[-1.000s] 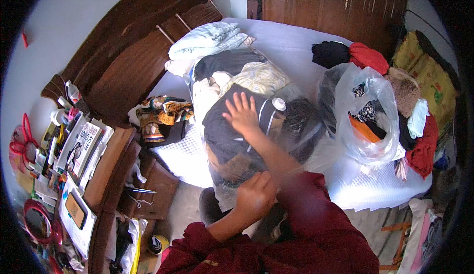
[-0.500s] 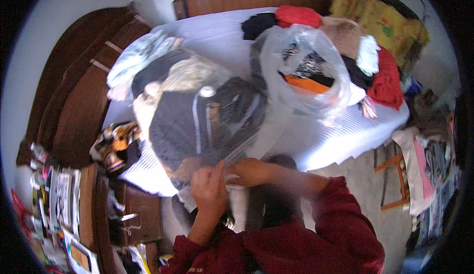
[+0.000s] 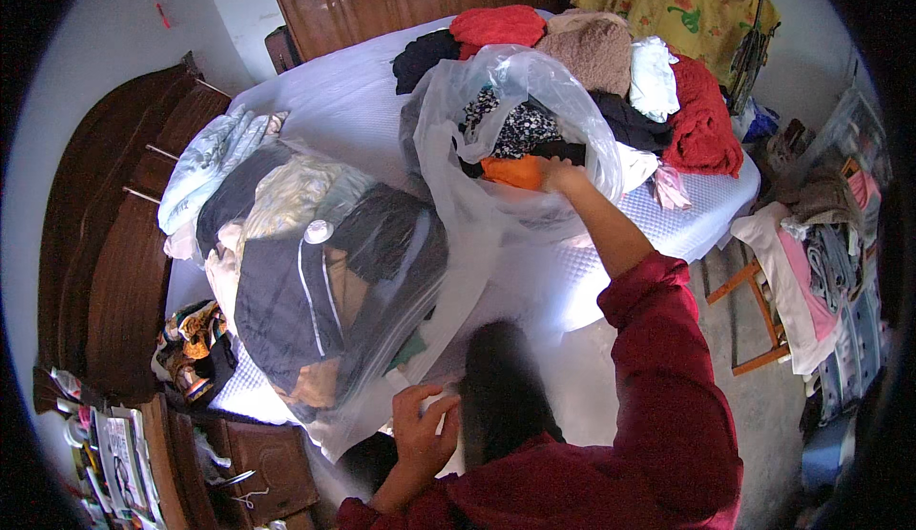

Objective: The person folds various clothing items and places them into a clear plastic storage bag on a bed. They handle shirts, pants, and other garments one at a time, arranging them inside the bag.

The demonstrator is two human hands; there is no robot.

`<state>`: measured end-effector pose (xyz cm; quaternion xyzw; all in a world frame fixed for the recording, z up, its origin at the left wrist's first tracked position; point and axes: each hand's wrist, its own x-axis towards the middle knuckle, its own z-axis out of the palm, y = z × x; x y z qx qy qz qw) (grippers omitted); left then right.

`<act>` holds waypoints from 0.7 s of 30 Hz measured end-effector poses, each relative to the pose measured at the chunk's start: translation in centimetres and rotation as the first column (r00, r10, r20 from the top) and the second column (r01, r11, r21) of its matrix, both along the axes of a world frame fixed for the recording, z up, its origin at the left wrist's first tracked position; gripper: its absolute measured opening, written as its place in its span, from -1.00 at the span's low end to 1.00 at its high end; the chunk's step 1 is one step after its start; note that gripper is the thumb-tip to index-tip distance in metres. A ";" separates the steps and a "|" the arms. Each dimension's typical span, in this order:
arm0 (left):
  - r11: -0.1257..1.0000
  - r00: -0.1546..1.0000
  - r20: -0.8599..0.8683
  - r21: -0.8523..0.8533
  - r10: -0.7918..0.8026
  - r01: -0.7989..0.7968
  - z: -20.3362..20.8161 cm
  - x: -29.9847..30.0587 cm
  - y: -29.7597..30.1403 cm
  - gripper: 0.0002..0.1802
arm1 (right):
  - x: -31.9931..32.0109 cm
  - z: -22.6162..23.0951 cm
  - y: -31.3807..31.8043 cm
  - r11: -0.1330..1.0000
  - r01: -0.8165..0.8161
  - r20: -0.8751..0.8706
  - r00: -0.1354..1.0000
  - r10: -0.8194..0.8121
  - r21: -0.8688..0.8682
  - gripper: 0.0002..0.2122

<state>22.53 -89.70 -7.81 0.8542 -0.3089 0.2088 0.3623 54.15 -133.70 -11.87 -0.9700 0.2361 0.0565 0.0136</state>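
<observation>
My right hand [image 3: 563,177] reaches into an open clear plastic bag [image 3: 448,163] on the bed and touches the right end of a folded orange cloth [image 3: 513,172]. Its fingertips are blurred and partly hidden among the clothes. Beside the orange piece lies a black-and-white patterned garment [image 3: 525,129]. My left hand [image 3: 423,432] hovers low near my lap, fingers loosely curved and apart from the thumb, with nothing visible in it. Just beyond it rests a second clear bag [image 3: 367,382] packed with clothes, among them a dark garment with a white stripe [image 3: 286,301].
A red bundle [image 3: 496,26], a brown fleece [image 3: 592,53] and a dark red knit [image 3: 704,120] line the bed's far right side. Patterned cloth [image 3: 196,344] lies near the left edge. A wooden frame [image 3: 754,315] stands at right, beside draped cloths.
My right hand has left the near edge of the filled bag and moved up and right into the open bag. My left hand has let go and dropped lower. The view has shifted.
</observation>
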 end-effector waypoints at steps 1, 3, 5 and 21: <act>1.000 0.999 -0.047 -0.015 -0.018 0.017 -0.5 -0.1 -0.1 -0.74 | -0.8 0.9 1.3 0.994 0.110 0.035 0.993 -0.109 -0.014 -0.41; 0.998 0.988 -0.146 -0.043 -0.052 0.047 -1.5 -0.2 0.0 -0.74 | -1.5 2.4 1.8 0.997 -0.076 -0.009 0.997 0.076 0.006 -0.41; 0.992 0.977 -0.174 -0.049 -0.126 0.119 -1.4 -0.3 -0.6 -0.74 | -3.0 4.1 1.0 0.980 -0.198 -0.044 0.979 0.198 0.012 -0.44; 0.951 0.896 -0.322 -0.150 -0.305 0.270 -1.3 -1.4 -0.8 -0.77 | -3.5 17.3 -0.9 0.723 -0.331 0.450 0.893 0.031 0.607 -0.75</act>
